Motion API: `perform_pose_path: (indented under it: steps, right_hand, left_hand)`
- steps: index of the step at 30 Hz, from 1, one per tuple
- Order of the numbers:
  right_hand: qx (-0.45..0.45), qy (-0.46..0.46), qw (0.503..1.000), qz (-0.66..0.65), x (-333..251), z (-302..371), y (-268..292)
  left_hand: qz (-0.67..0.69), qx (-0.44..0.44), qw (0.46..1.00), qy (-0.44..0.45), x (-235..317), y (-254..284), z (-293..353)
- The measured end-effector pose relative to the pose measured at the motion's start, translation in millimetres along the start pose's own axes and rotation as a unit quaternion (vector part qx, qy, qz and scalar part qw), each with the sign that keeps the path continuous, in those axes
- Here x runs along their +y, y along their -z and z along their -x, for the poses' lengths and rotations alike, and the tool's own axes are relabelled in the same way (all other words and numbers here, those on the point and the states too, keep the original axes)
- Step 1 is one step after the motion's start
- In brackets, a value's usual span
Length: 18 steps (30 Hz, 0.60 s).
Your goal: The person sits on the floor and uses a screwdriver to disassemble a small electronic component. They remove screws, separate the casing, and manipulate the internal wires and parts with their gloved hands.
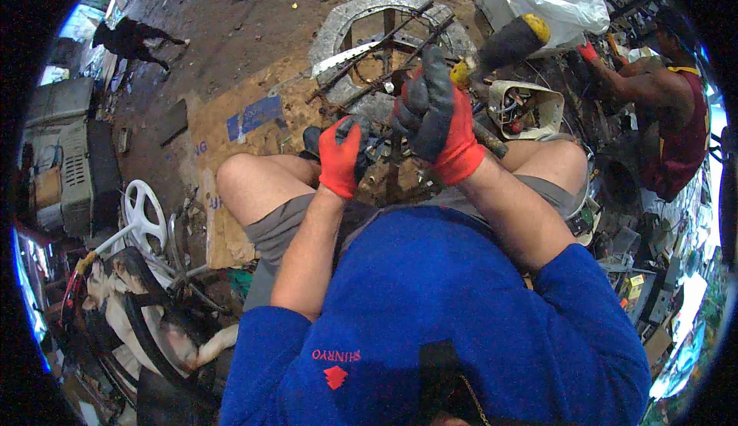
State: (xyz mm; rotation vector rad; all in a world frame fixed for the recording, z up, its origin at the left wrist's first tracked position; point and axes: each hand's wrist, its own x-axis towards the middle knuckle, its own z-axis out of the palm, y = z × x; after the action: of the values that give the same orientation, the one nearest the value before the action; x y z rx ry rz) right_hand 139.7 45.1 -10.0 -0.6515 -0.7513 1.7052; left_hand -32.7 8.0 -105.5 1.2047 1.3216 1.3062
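Note:
My right hand [440,115], in a red glove with a dark palm and fingers, is raised in front of me and closed. From it a tool with a thick black-and-yellow handle [503,48] points up to the right; its working end is hidden. Lower and to the left, my left hand [344,153], gloved the same way, has its fingers curled over the work spot between my knees. What it pinches, if anything, is hidden. Dark scrap pieces [392,172] lie beneath both hands, too cluttered to name.
Ahead lies a grey octagonal frame [330,38] with rusty rods across it. A white bucket of scrap [565,107] stands by my right knee, a bag-lined bin [492,3] beyond. A co-worker [673,111] sits at right. A black dog [132,40] is far left; cardboard [204,119] covers ground.

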Motion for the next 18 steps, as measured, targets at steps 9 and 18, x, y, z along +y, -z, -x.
perform_pose_path:
  steps: [9,18]
  right_hand:
    - [-0.045,-0.084,0.995,-0.042,7.7,-6.4,22.7]
    - [0.116,-0.173,0.97,0.127,10.9,-25.4,65.7]
  left_hand:
    - [-0.074,-0.039,0.996,-0.043,-16.8,2.8,-6.5]
    - [0.11,-0.207,0.937,0.258,-3.9,-6.3,11.2]
